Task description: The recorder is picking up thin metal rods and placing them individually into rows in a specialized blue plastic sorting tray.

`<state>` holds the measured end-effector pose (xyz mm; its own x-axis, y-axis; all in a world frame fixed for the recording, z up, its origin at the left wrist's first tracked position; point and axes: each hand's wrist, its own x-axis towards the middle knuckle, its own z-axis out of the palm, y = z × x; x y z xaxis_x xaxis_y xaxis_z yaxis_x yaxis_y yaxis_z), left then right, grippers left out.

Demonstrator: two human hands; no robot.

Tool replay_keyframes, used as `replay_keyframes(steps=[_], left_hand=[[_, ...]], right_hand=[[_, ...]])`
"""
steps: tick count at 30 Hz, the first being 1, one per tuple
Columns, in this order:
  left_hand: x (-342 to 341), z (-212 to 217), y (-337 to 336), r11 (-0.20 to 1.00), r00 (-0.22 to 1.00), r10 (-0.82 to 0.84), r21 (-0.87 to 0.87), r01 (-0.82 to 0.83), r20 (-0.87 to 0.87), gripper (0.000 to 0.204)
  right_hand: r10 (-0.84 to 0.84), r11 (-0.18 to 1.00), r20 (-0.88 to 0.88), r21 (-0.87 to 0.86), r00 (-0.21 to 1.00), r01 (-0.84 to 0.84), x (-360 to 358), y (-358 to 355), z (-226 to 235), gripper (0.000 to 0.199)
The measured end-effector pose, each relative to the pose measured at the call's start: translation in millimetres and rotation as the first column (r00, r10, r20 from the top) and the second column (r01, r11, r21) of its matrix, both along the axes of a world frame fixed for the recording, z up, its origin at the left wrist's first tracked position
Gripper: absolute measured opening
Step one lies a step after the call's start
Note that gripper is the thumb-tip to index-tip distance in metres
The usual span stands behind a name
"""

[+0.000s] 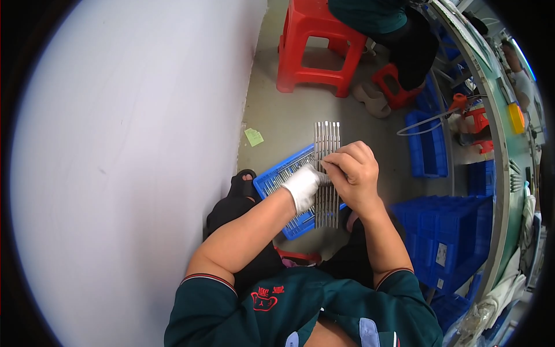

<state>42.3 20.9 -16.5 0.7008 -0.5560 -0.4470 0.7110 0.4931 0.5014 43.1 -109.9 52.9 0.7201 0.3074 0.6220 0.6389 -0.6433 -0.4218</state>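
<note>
Several slim metal rods point(327, 208) stand side by side in a flat row, lengthwise away from me. My left hand point(303, 186), in a white glove, is closed around the row near its middle. Bare, my right hand point(355, 172) touches the rods from the right with thumb and forefinger pressed together; whether it pinches one rod is hidden. Below the rods, a shallow blue tray point(292, 232) sits between my feet, tilted in view, with many similar metal pieces lying in it. Part of the tray is covered by my hands and the rods.
A white wall point(139, 144) runs along my left. Ahead stands a red stool point(318, 74) with a person seated by it. Blue crates point(442, 231) are stacked at my right under a green-topped workbench point(522, 202). A green paper scrap point(254, 137) lies on the floor.
</note>
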Motion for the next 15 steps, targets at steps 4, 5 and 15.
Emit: replay_keyframes(steps=[4, 5, 15], left_hand=[[-0.8, 3.6, -1.4, 1.0, 0.999, -0.009, 0.021, 0.008, 0.038, 0.02], [-1.3, 3.8, -1.4, 1.0, 0.999, 0.007, 0.025, -0.008, 0.038, 0.02], [-0.7, -1.8, -0.8, 1.0, 0.999, -0.013, 0.01, 0.012, 0.036, 0.021]], right_hand=[[-0.023, 1.0, -0.026, 0.013, 0.999, 0.023, 0.7, -3.5, -4.7, 0.015], [-0.031, 0.999, -0.018, 0.027, 0.999, 0.032, 1.3, -2.5, -5.9, 0.014], [-0.02, 0.997, 0.08, -0.068, 0.997, 0.026, 0.2, 2.1, -4.5, 0.014]])
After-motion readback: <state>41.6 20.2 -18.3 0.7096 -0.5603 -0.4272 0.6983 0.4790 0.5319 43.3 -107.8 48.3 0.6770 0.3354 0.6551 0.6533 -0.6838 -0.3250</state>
